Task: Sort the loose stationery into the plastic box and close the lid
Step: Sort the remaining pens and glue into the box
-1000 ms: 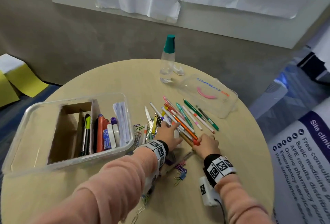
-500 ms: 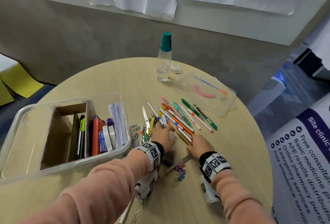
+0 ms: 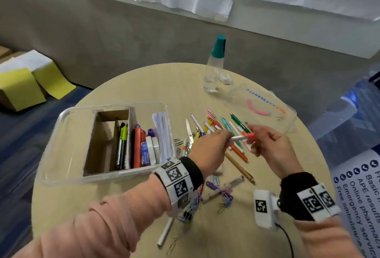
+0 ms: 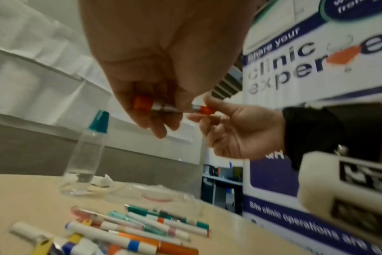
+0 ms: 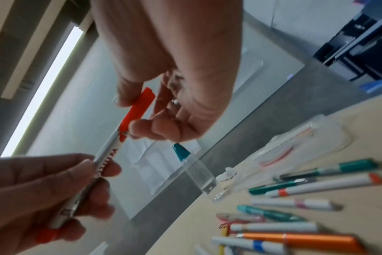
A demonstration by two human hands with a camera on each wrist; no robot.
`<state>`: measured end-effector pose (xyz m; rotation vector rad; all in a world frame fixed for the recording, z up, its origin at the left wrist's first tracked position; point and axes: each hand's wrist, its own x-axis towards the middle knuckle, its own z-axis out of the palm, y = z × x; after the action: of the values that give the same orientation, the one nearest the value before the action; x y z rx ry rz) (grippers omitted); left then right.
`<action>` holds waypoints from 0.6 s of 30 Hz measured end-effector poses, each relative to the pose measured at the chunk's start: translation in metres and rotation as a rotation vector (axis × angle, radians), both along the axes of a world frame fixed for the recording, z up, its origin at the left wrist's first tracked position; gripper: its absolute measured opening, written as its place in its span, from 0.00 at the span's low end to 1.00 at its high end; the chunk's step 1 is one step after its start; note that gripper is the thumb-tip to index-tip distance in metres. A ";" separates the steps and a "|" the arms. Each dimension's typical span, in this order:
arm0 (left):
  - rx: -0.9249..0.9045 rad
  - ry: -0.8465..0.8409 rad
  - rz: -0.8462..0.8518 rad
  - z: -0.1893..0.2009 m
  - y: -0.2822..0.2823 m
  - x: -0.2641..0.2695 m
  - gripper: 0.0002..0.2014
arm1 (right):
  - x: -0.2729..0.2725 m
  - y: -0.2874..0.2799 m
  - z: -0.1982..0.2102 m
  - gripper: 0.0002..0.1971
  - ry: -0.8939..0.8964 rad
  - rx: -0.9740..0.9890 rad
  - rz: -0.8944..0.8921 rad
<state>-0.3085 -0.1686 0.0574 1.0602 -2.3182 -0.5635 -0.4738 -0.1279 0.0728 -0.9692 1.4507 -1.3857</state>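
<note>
A white pen (image 3: 238, 138) with a red cap (image 3: 249, 136) is held in the air above the loose pens (image 3: 218, 128). My left hand (image 3: 218, 140) grips its barrel. My right hand (image 3: 261, 140) pinches the red cap; in the right wrist view the cap (image 5: 137, 108) sits at the end of the barrel (image 5: 107, 151). The clear plastic box (image 3: 115, 105) stands open at the left, with a cardboard divider, markers and tape inside. Its clear lid (image 3: 267, 101) lies apart at the back right of the round table.
A clear bottle (image 3: 213, 68) with a teal cap stands at the back. Scissors (image 3: 190, 132), a pencil (image 3: 239, 167), coloured paper clips (image 3: 224, 198) and a white pen (image 3: 165, 231) lie between my arms. A printed banner (image 3: 362, 185) stands beyond the right table edge.
Both hands have risen from the pile on the table and now hold one red-capped pen between them in the air.
</note>
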 end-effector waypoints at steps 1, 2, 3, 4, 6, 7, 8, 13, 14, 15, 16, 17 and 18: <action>0.041 0.079 0.055 0.007 -0.001 0.008 0.13 | 0.008 -0.004 0.000 0.17 -0.053 -0.014 -0.017; 0.073 0.163 0.121 0.014 -0.003 0.019 0.12 | 0.018 -0.009 -0.003 0.15 -0.071 -0.005 -0.019; 0.096 0.239 0.196 0.020 -0.006 0.030 0.11 | 0.029 -0.013 -0.007 0.13 -0.049 0.021 -0.006; 0.110 0.293 0.277 0.025 -0.009 0.043 0.11 | 0.041 -0.018 -0.013 0.12 0.007 0.056 0.026; 0.116 0.320 0.440 0.033 -0.017 0.071 0.12 | 0.066 -0.026 -0.024 0.14 0.186 0.128 0.133; 0.119 0.319 0.512 0.034 -0.021 0.085 0.12 | 0.078 -0.029 -0.028 0.16 0.273 0.158 0.192; 0.134 0.327 0.578 0.035 -0.024 0.100 0.12 | 0.090 -0.033 -0.031 0.18 0.338 0.184 0.251; 0.255 0.185 0.805 0.027 -0.028 0.157 0.14 | 0.144 -0.047 -0.035 0.24 0.501 0.227 0.462; 0.300 0.127 0.824 0.023 -0.026 0.163 0.14 | 0.150 -0.048 -0.036 0.23 0.530 0.215 0.465; 0.354 0.070 0.836 0.019 -0.025 0.167 0.13 | 0.154 -0.049 -0.037 0.22 0.557 0.205 0.456; 0.407 0.019 0.840 0.014 -0.023 0.170 0.13 | 0.157 -0.049 -0.038 0.21 0.582 0.199 0.444; 0.459 -0.023 0.837 0.010 -0.021 0.171 0.12 | 0.159 -0.050 -0.039 0.21 0.604 0.196 0.433; 0.499 -0.057 0.829 0.007 -0.019 0.171 0.12 | 0.159 -0.050 -0.040 0.21 0.623 0.193 0.427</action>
<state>-0.1378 -0.1875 0.0643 2.1184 -1.5655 -0.7680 -0.3148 -0.1776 0.0331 -1.5572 1.6461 -0.6393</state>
